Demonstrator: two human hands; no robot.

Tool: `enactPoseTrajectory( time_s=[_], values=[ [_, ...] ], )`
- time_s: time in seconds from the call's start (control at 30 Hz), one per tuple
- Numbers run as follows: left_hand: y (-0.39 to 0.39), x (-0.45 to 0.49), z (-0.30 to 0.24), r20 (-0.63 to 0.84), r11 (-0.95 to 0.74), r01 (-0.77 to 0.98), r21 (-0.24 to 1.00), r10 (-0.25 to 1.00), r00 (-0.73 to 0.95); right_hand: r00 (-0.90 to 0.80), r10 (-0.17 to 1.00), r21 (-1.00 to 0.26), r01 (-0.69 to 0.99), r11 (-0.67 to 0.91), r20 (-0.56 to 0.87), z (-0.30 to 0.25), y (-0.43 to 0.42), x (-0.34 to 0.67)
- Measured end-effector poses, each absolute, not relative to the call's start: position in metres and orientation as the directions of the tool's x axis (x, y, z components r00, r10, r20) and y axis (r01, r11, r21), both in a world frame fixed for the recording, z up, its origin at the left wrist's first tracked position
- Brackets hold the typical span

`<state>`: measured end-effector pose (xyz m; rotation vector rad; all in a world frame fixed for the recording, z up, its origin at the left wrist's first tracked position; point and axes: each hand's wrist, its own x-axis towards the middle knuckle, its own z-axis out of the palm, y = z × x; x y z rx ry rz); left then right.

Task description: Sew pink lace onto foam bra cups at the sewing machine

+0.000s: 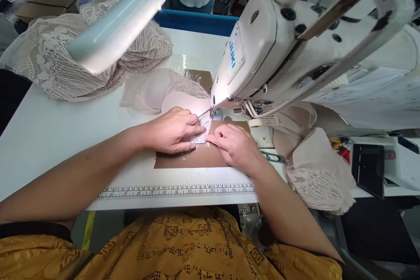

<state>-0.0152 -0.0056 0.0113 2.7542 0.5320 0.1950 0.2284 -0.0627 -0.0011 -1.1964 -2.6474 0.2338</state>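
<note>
- At the edge of the brown sheet (pixel 197 159), the left hand (pixel 172 131) is laid flat, fingers straight and close together, pressed down on a small lace piece (pixel 204 130).
- Just beside it, the right hand (pixel 236 144) is set with fingers curled and its tips against the near right edge of the lace; whether that edge is pinched or only pressed cannot be told.
- The lace piece is found on the desk (pixel 59 131) between the two hands, its far end at the presser foot (pixel 212 113) of the sewing machine (pixel 262 52).
- The feeding is judged best done with the lace held flat and lightly taut, pushed evenly by both hands, and with fingertips held clear of the needle.
- The long axis of the piece appears to run away from the person, slanted a little rightward, with the narrow end pointed at the needle; much of it is hidden under the left fingers.
- Farther out, padded cups (pixel 157 92) are seen behind the left hand, and a ruler strip (pixel 177 191) is fixed along the near edge.
</note>
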Motion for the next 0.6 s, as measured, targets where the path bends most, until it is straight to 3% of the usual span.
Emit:
enactPoseTrajectory(
  time_s=[0.33, 0.6],
  values=[
    [-0.0054, -0.0186, 0.0156, 0.048, -0.867, 0.275, 0.415, 0.322, 0.945, -0.63, 0.757, -0.271, 0.708, 0.652, 0.175, 0.0004, -0.0634, 0.2296],
    [-0.0065, -0.018, 0.0169, 0.031, -0.873, 0.276, 0.403, 0.314, 0.949, -0.606, 0.765, -0.315, 0.699, 0.642, 0.216, 0.0012, -0.0657, 0.2303]
  ],
)
